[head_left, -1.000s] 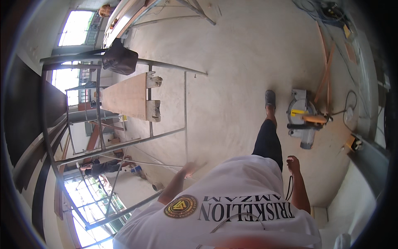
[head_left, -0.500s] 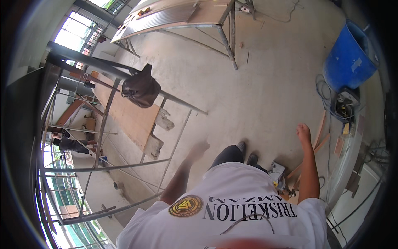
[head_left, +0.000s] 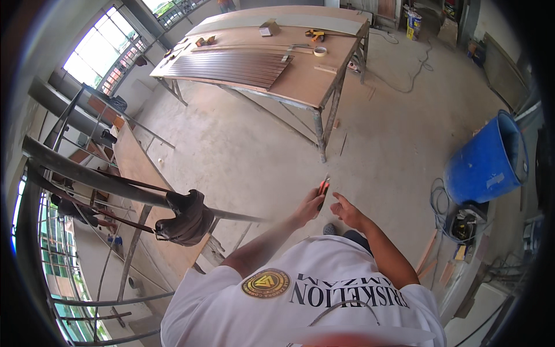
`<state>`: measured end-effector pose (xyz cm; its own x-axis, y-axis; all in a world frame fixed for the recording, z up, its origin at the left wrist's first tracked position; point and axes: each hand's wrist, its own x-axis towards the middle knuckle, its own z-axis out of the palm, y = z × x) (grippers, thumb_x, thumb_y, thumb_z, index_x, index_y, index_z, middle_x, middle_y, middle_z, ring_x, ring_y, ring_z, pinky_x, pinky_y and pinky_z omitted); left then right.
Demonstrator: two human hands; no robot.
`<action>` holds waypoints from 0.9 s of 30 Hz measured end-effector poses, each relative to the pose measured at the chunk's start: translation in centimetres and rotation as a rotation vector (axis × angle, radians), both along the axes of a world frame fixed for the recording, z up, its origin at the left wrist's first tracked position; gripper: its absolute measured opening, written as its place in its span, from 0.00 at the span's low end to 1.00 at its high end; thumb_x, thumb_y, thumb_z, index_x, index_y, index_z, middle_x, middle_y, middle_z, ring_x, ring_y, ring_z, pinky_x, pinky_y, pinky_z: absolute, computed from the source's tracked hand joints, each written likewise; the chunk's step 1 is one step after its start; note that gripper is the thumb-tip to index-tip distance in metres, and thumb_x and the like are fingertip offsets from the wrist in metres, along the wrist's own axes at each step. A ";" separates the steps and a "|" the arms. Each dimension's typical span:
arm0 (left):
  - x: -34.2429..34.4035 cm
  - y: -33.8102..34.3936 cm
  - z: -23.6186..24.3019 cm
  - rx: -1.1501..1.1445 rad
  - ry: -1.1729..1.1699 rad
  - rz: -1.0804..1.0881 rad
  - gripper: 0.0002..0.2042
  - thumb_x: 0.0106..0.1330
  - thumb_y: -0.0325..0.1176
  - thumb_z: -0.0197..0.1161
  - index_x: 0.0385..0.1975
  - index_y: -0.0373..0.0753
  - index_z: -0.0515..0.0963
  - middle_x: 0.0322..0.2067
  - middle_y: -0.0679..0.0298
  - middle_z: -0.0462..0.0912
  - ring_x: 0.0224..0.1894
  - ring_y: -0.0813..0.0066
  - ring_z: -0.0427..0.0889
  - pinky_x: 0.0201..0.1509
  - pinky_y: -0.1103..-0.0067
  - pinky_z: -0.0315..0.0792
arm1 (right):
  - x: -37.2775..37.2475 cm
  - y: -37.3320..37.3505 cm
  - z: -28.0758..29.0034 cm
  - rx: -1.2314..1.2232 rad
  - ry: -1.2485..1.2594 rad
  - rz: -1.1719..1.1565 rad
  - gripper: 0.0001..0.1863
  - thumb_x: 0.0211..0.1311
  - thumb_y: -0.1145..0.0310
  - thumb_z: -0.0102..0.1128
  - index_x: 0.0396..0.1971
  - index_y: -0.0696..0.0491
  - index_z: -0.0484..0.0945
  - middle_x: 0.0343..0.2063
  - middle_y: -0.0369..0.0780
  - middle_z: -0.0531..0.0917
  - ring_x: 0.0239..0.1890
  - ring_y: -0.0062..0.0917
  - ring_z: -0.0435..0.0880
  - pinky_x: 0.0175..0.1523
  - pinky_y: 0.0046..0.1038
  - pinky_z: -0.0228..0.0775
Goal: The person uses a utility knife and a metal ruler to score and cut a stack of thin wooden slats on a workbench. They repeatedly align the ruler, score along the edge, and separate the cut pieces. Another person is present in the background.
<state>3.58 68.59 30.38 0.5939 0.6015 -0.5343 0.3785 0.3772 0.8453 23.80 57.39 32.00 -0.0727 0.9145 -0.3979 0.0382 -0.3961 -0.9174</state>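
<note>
The left hand point(head_left: 307, 209) grasps a small red-and-black pen-like tool point(head_left: 324, 187) — likely light and stiff, best pinched mid-body — while the right hand point(head_left: 348, 213), just beside it, is released.

I hold a small red-and-black hand tool point(head_left: 324, 188), slim and narrow. It points upward and away from me, above the concrete floor. Its exact kind is too small to tell.

Workshop — plank-laden workbench point(head_left: 300, 75), concrete floor point(head_left: 254, 156)
</note>
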 end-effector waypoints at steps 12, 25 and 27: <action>7.4 28.2 3.6 0.650 0.086 -0.236 0.35 0.81 0.59 0.53 0.73 0.34 0.71 0.60 0.52 0.79 0.61 0.54 0.80 0.69 0.66 0.73 | 9.0 28.8 0.6 0.118 0.310 -0.444 0.09 0.74 0.66 0.57 0.47 0.53 0.77 0.37 0.37 0.84 0.32 0.26 0.88 0.37 0.33 0.86; -8.1 51.5 2.0 0.149 0.053 0.658 0.19 0.77 0.42 0.61 0.60 0.36 0.80 0.43 0.63 0.85 0.42 0.77 0.83 0.48 0.79 0.76 | 8.6 56.5 0.0 0.073 0.511 -0.455 0.15 0.63 0.74 0.61 0.48 0.58 0.72 0.41 0.48 0.86 0.39 0.34 0.91 0.48 0.37 0.86; -6.1 57.4 3.3 0.240 -0.005 0.623 0.18 0.77 0.39 0.62 0.59 0.34 0.81 0.42 0.64 0.85 0.42 0.78 0.83 0.48 0.79 0.75 | 8.0 59.3 -0.2 0.134 0.477 -0.520 0.11 0.64 0.74 0.61 0.44 0.54 0.71 0.43 0.48 0.87 0.38 0.35 0.90 0.48 0.38 0.85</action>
<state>-2.52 126.02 33.63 0.0988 0.9348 -0.3410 0.1470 0.3252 0.9341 31.81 116.70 31.78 0.2477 0.9168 -0.3132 -0.5424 -0.1366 -0.8289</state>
